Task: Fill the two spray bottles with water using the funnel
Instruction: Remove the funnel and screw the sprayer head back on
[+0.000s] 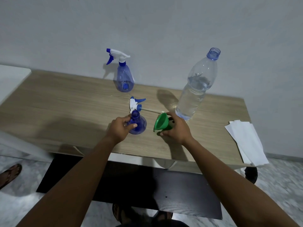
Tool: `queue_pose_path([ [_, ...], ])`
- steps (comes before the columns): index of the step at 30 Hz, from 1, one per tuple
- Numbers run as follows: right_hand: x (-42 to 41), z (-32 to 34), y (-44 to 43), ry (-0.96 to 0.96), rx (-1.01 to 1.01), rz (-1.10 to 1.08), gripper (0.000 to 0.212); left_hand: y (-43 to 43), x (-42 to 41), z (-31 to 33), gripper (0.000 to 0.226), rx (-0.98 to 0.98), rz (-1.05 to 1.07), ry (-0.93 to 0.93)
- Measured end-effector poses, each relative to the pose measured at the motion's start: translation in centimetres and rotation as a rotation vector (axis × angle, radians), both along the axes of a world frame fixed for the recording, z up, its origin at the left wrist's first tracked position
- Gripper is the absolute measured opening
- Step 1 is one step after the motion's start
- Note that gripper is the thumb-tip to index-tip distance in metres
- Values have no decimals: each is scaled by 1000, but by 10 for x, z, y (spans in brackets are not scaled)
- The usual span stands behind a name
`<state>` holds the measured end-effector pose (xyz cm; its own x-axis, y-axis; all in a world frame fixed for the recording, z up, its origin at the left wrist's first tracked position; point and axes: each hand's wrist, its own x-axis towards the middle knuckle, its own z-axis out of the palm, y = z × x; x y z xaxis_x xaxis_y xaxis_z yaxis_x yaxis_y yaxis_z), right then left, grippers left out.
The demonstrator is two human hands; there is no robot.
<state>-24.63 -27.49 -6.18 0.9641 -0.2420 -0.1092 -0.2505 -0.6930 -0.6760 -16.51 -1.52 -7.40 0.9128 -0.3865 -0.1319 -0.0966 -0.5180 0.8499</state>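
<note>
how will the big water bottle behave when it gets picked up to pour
The water bottle looks over half full, so probably heavy for its size. Its thin clear walls may flex when squeezed, and with no cap water could slosh out. Tall and narrow, it might tip if nudged high up.

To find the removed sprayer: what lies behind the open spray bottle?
A trigger sprayer head lies just behind the open spray bottle, whose neck covers its lower end. Farther back stands the second spray bottle.

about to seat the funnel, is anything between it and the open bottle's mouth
Nothing visible. The funnel in the right hand is beside the bottle; its mouth is uncapped, and the left hand grips below it.
</note>
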Motion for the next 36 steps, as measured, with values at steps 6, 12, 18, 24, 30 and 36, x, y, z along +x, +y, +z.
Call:
queue_pose_path([
  [6,-4,4,-4,-27,56,-20,106,-1,-1,1,37,-9,-8,6],
  [12,24,26,11,-130,71,-7,70,8,-1,3,39,-12,-11,13],
  [18,92,36,48,-26,40,107,48,31,7,5,45,69,23,-10],
  [24,148,4,70,102,-140,149,32,37,15,-2,32,45,23,-79],
  [30,164,-14,72,184,-150,167,40,43,16,-16,33,-158,-17,-11],
  [36,166,10,74,106,-36,141,32,45,19,-15,33,-194,-29,24],
])
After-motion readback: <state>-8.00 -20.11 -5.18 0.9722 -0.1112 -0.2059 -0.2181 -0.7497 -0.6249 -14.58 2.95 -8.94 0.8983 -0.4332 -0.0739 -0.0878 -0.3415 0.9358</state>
